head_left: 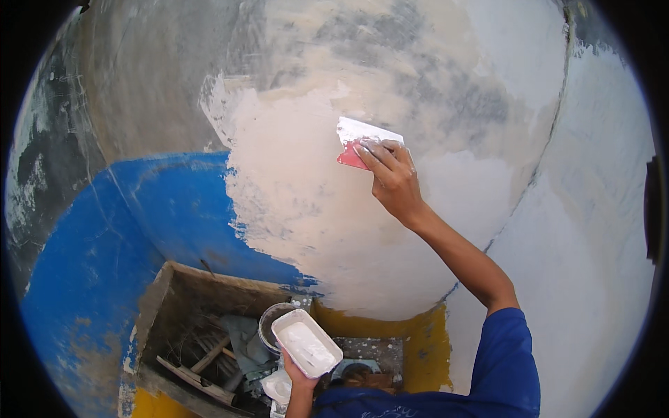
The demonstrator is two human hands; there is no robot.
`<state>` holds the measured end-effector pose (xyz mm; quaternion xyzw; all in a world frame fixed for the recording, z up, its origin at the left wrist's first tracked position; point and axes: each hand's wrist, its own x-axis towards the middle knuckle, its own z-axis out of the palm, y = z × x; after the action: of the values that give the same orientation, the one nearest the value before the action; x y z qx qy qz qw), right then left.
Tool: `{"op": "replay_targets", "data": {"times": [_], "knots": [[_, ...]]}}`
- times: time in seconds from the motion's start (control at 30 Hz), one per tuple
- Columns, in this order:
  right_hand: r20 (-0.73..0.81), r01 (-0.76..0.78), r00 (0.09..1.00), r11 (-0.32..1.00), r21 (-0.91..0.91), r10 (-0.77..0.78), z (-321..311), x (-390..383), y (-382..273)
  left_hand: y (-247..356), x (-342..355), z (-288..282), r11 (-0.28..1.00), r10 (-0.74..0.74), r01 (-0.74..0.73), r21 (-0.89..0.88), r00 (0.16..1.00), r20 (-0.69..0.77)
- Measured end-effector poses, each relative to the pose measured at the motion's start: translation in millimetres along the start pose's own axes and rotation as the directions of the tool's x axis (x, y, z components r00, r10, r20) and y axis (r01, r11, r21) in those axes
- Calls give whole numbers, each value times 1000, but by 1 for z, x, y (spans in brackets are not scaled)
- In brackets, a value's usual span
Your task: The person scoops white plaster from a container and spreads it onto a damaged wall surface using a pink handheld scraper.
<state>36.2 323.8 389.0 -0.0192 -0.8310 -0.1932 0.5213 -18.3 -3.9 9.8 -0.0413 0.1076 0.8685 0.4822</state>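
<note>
My right hand [396, 175] is closed round a red, flat putty scraper [354, 155]. White putty [369, 131] coats the scraper's upper edge, which is at the wall; whether it touches cannot be told. Some white smears show on my fingers. Low in the view, my left hand [298, 376] grips a white rectangular tub [306, 343] from its near left side. Inside the tub lies white putty. Around the scraper the wall [293, 181] carries a cream-white coat with a ragged left edge, with grey patches showing through higher up.
Blue paint [181, 202] covers the wall's lower left, and yellow paint [425, 348] its foot. A concrete trough [160, 299] holds wood pieces [209, 355] and a grey cloth [244, 341]. Behind the tub stands a round bucket [268, 327]. A whitish side wall [578, 279] meets at the right corner.
</note>
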Motion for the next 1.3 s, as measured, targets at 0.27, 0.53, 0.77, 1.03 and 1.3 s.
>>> {"op": "replay_targets", "data": {"times": [0.27,0.53,0.77,1.03,1.3], "knots": [[-284,-288,927,950,-123,245,94,23,-33,0,9,-1,998,-22,19,53,999,49],[-444,-207,874,978,25,196,14,41,-10,3,-2,-3,998,35,-36,50,999,5],[-221,-179,961,983,-36,167,35,15,-15,1,-2,0,1000,7,-7,15,1000,-6],[-220,-8,975,990,-138,-23,11,28,-7,7,-1,2,999,42,-42,-3,999,2],[51,27,999,991,-131,-21,34,-20,1,5,-2,5,999,38,-38,1,999,3]]}}
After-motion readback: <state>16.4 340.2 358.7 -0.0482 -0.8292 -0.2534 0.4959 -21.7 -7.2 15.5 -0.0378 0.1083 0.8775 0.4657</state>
